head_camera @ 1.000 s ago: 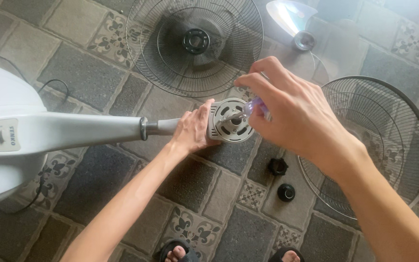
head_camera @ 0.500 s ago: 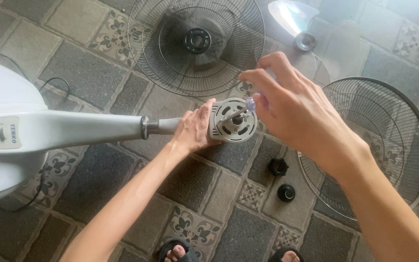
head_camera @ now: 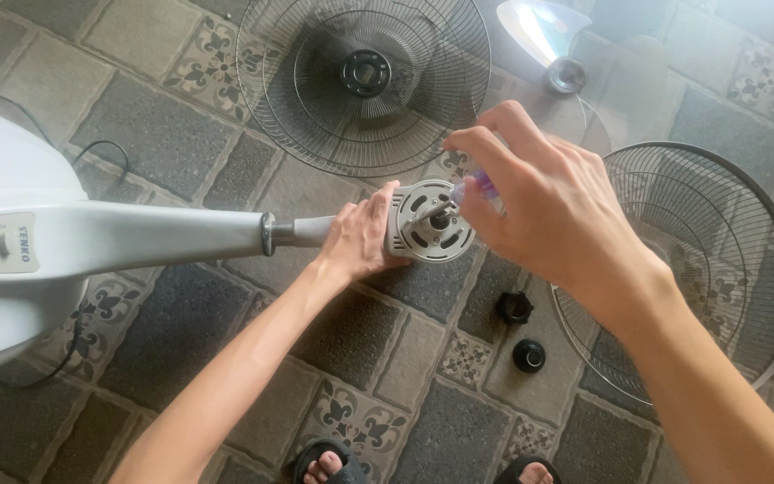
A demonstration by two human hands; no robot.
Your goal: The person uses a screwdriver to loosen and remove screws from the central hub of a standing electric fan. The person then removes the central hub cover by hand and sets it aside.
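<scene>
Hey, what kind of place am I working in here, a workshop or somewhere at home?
Probably a home floor or patio rather than a workshop: patterned paving tiles underfoot, sandalled feet at the bottom edge, and a household standing fan taken apart, its wire guards and blade laid on the ground.

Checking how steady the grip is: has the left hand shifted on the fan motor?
No. The left hand keeps the same grip beside the motor face.

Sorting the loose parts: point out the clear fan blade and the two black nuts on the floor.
clear fan blade [head_camera: 564, 74], head view, on its round hub.
upper black nut [head_camera: 513, 307], head view, on its top.
lower black nut [head_camera: 528, 356], head view, on its domed top.
</scene>
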